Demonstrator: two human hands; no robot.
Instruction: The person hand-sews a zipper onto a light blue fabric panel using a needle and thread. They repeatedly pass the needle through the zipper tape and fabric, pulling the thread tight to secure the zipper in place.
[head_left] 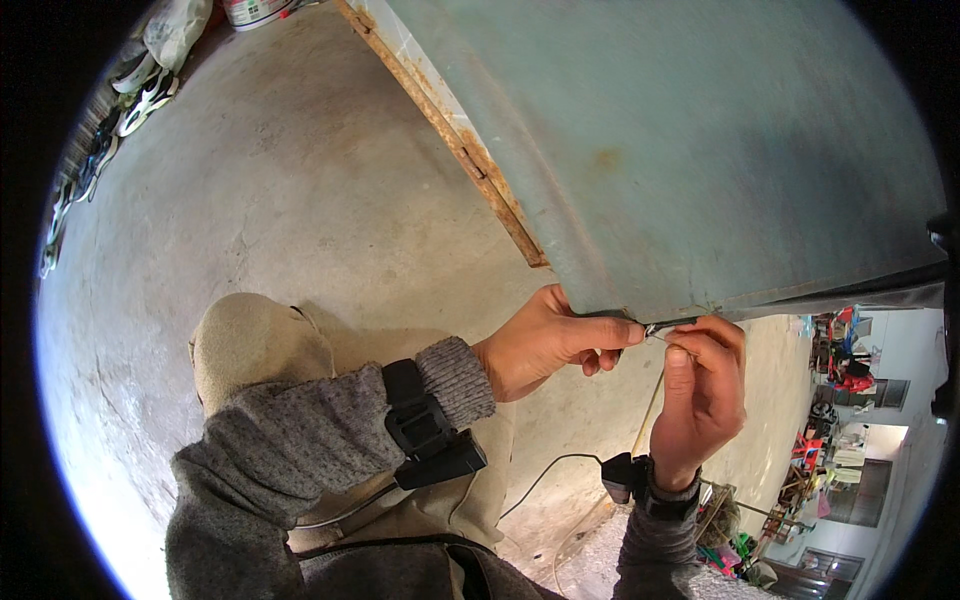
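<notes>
At the near corner of a grey-green sheet (680,150), both hands met on a small dark piece (678,323) with a pale, shiny bit at its left end. Piece sat right along the sheet's lower edge; too small to tell exactly what it was, or whether it was joined to the sheet.

Progress: looked mid-step, judging by both hands being on the corner. Nothing visibly finished there; the piece had not been let go, so the fine fingertip work seemed left to complete. No clear count of steps done.

Pose: left hand (545,340) came in from the left, forearm slanting up across the body, thumb stretched rightward, other fingers curled beneath; it pinched the piece's left end. Right hand (705,385) rose from below, wrist bent, fingers angled up-left, fingertips at the piece's right side, thumb just under the index finger; couldn't tell whether that pinch was closed. Black strap (408,400) circled the left sleeve; rusty metal edge (470,155) ran up-left from near the left hand.
</notes>
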